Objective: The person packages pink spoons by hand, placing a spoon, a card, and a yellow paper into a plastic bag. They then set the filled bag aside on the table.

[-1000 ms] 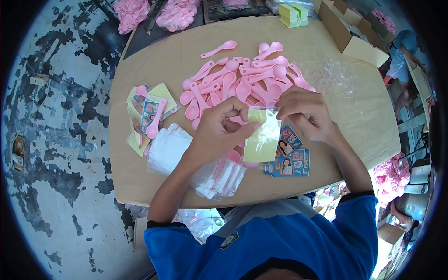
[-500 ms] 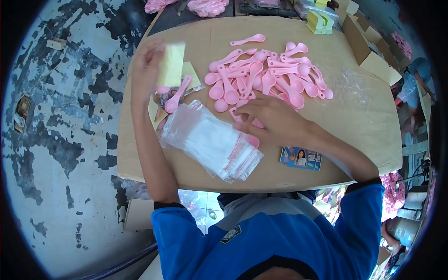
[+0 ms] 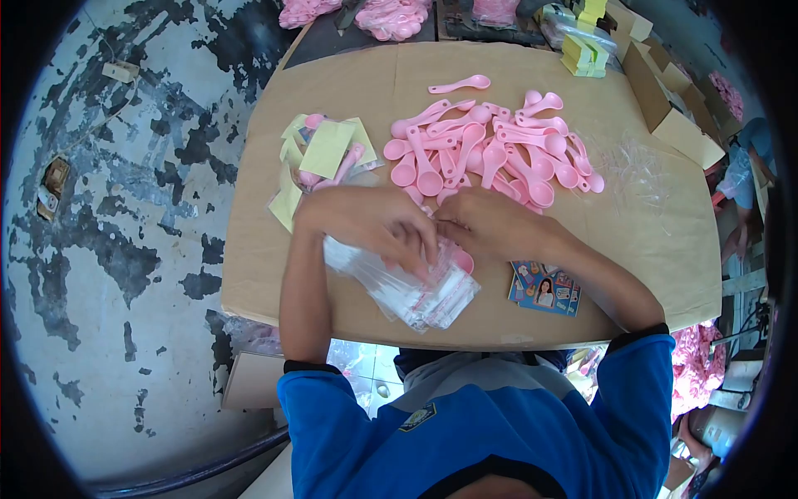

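My left hand [image 3: 370, 220] is over the stack of clear plastic bags [image 3: 411, 291], its fingers curled and slightly blurred. Right beside it, my right hand [image 3: 496, 224] is closed, fingertips meeting those of the left. What either hand grips is hidden. A pink spoon [image 3: 462, 261] shows partly at the bags' right end. Beyond my hands lies a heap of pink measuring spoons [image 3: 474, 137]. To the left sit packed pieces with yellow cards [image 3: 327, 148] and a pink spoon [image 3: 349, 162]. Blue printed cards [image 3: 544, 289] lie below my right forearm.
Brown paper covers the table [image 3: 274, 283]. Thin clear plastic scraps [image 3: 636, 166] lie right of the heap. An open cardboard box [image 3: 677, 116] and a stack of yellow cards [image 3: 584, 56] stand at the back right. Pink bundles [image 3: 392, 18] sit at the far edge.
My left hand has left the yellow card at the left and come over the bags to my right hand. The yellow card now lies on the left group. My right fingers have closed.
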`<state>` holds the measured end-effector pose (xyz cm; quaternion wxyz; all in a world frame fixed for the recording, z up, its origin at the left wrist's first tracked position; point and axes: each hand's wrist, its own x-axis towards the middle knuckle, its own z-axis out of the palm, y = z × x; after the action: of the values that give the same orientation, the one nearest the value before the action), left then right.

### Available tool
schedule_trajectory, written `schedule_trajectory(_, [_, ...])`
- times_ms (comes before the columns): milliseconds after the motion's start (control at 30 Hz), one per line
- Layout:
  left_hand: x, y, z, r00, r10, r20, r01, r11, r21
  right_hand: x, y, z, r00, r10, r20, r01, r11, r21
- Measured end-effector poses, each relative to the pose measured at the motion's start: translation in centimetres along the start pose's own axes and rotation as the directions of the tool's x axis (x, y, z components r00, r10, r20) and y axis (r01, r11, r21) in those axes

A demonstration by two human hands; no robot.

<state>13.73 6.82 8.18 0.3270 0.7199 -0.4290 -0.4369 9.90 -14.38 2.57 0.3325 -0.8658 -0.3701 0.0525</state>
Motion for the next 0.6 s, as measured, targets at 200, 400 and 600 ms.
schedule_trajectory(200, [3.7,0.2,0.8,0.978,-0.175,0.114,0.180,0.983,-0.033,-2.8,0.4,-4.8,0.967,0.185,-0.176,-0.146,0.966,0.214])
schedule_trajectory(400, [8.3,0.3,4.4,0.817,0.010,-0.577,-0.364,0.785,-0.501,-7.8,-0.1,-5.6,0.916,0.396,-0.061,-0.286,0.753,0.593])
schedule_trajectory(600, [8.1,0.8,3.7,0.734,-0.138,-0.665,-0.533,0.489,-0.690,-10.8,3.7,-5.6,0.995,-0.094,-0.022,0.087,0.972,-0.216])
